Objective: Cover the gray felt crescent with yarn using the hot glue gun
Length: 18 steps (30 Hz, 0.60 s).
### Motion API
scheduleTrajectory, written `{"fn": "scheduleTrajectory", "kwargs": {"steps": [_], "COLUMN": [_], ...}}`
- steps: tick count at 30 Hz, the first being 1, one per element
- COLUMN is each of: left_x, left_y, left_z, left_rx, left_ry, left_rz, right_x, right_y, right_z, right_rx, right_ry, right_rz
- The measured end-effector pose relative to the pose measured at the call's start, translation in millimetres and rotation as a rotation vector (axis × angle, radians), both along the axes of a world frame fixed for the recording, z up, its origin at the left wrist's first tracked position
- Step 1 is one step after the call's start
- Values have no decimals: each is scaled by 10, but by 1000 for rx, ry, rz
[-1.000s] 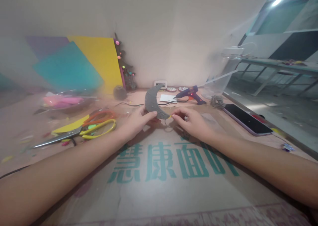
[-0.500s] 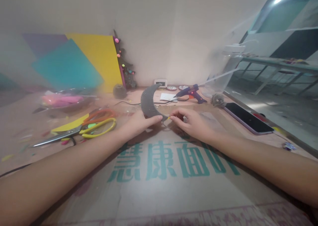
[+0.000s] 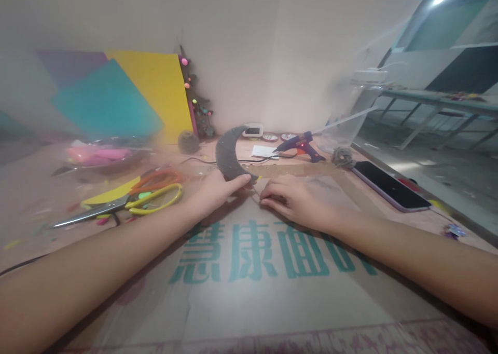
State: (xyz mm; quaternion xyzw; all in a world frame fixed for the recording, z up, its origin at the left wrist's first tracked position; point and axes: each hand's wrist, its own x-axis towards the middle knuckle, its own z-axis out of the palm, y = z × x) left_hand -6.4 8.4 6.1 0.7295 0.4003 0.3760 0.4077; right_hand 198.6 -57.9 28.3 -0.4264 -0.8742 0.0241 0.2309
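Observation:
A grey crescent moon (image 3: 226,154), apparently wrapped in yarn, stands tilted above the sheet, its curve to the left. My left hand (image 3: 216,190) grips its lower part, thumb along the front. A small yellow bit (image 3: 259,177) shows at the crescent's lower tip. From near that tip a thin strand of yarn (image 3: 256,192) runs to my right hand (image 3: 286,195), whose fingers are pinched together on it. The far end of the strand is hidden by my right hand.
Scissors (image 3: 155,201) with orange and yellow handles lie left, by yellow paper scraps. A glue gun (image 3: 298,144) with a red light rests behind. A phone (image 3: 391,185) and a grey yarn ball (image 3: 342,157) are right. Coloured sheets (image 3: 155,94) lean on the wall.
My right hand has moved slightly down and away from the crescent's tip, leaving the yellow bit there uncovered. The crescent has shifted a little left and up in my left hand.

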Motion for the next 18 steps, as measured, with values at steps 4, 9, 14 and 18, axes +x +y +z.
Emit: {"fn": "scheduleTrajectory", "kwargs": {"steps": [4,9,14,18], "left_x": [-3,3,7,-3], "left_y": [-7,-17,-9,17], "left_z": [10,17,0,-50], "left_rx": [38,47,35,-7], "left_ry": [16,-6,-2,-15], "left_rz": [18,-23,-30,-41], "right_x": [27,87,108,121], "right_y": [-7,91,172,200], "right_z": [-15,-101,-95,-100], "right_rx": [40,83,23,-19], "right_ry": [61,263,330,320], "right_rz": [-16,-133,-209,-220]}}
